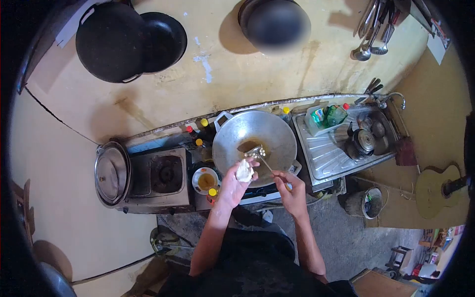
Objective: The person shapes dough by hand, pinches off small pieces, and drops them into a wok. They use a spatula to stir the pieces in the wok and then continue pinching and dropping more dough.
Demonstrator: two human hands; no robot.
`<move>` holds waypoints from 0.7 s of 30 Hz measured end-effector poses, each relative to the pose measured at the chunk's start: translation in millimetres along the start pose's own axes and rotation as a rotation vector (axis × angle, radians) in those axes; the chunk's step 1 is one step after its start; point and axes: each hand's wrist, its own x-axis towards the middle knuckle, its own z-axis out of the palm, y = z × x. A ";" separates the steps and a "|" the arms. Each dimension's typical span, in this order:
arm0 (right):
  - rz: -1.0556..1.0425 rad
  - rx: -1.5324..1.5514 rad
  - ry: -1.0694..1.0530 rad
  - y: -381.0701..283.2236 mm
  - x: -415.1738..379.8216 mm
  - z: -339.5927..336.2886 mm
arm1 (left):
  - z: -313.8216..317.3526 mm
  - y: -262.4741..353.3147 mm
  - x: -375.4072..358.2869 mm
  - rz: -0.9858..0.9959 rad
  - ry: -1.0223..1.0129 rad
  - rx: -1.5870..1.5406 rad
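Note:
A wide metal wok (227, 141) stands in the middle, with a small pool of brownish oil (250, 144) at its bottom. My left hand (233, 187), palm up over the near rim, cups a soft white lump (244, 172) that looks like dough. In my right hand (292, 192) is the handle of a metal spoon (266, 164), fingers closed around it. The spoon's head lies over the oil near my left fingertips, with several small pale bits around it.
A bowl of yellowish liquid (206, 181) sits left of the wok, beside capped bottles (203, 129). Further left are a stove burner (166, 174) and a large lidded pot (111, 173). At right, a sink counter (314, 156) carries a plastic tub (316, 129) and a kettle (360, 143).

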 end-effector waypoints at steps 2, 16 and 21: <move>0.013 0.054 -0.024 -8.4 3.1 3.7 | 2.4 -3.4 -7.8 -0.045 -0.098 0.065; 0.065 0.178 -0.347 -11.5 22.7 12.4 | 11.4 -2.2 -34.3 0.002 -0.053 0.849; 0.198 0.178 -0.300 -2.2 26.9 5.6 | 4.5 -0.2 -27.6 -0.001 -0.093 1.023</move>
